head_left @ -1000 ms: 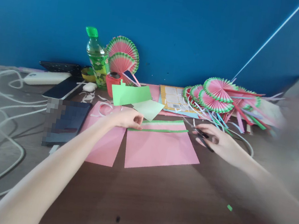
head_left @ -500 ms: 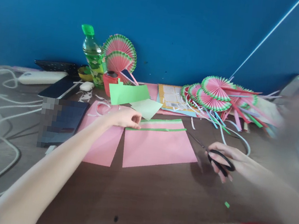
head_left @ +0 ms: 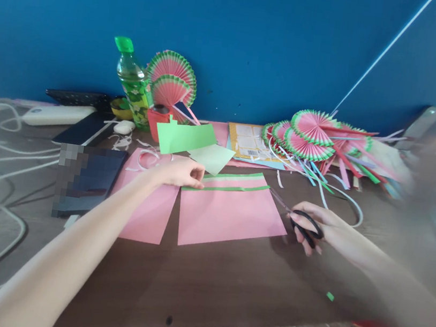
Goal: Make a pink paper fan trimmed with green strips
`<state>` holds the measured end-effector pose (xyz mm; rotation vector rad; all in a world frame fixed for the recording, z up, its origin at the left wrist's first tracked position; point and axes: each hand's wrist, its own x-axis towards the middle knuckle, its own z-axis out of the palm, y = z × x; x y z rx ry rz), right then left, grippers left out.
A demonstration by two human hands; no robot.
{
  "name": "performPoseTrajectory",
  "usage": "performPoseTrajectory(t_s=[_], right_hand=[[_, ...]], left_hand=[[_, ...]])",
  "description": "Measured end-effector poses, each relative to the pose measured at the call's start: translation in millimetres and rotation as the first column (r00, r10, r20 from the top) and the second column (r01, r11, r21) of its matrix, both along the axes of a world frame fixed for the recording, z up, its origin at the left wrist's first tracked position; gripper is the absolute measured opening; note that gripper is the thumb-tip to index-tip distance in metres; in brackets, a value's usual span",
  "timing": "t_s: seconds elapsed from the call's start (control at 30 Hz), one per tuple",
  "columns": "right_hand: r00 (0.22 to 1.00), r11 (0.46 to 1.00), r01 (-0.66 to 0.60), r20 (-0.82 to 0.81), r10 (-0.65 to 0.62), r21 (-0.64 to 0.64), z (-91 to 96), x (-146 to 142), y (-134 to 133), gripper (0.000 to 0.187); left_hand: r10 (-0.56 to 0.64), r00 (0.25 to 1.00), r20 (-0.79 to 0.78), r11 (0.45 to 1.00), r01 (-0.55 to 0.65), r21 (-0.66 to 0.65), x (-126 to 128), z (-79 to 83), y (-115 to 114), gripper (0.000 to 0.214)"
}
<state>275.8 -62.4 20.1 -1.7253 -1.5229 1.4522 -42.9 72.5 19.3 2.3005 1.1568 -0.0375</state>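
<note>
My right hand grips black-handled scissors, their blades pointing left at the right end of a green strip lying across a pink paper sheet. Just beyond it, a second green band runs along the sheet's far edge. With fingers curled together, my left hand pinches the sheet's far left corner, at the left end of the strip. A second pink sheet lies under my left forearm. Behind my left hand are a bright green paper piece and a paler one.
Pink-and-green folded paper fans are piled at the back right, others stand at the back left. A green-capped bottle, a red cup, a dark tablet-like slab and white cables occupy the left. A green scrap lies front right.
My right hand has moved left with the scissors, bringing the blade tips to the green strip's right end. My left hand stays on the sheet's corner. The view has shifted slightly.
</note>
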Motion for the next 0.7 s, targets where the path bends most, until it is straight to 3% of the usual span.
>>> performPoseTrajectory(t_s=[0.7], right_hand=[[0.996, 0.997, 0.05, 0.065, -0.054, 0.064, -3.0, -11, -2, 0.044]], left_hand=[[0.01, 1.0, -0.007, 1.0, -0.01, 0.011, 1, 2.5, -2, 0.023]])
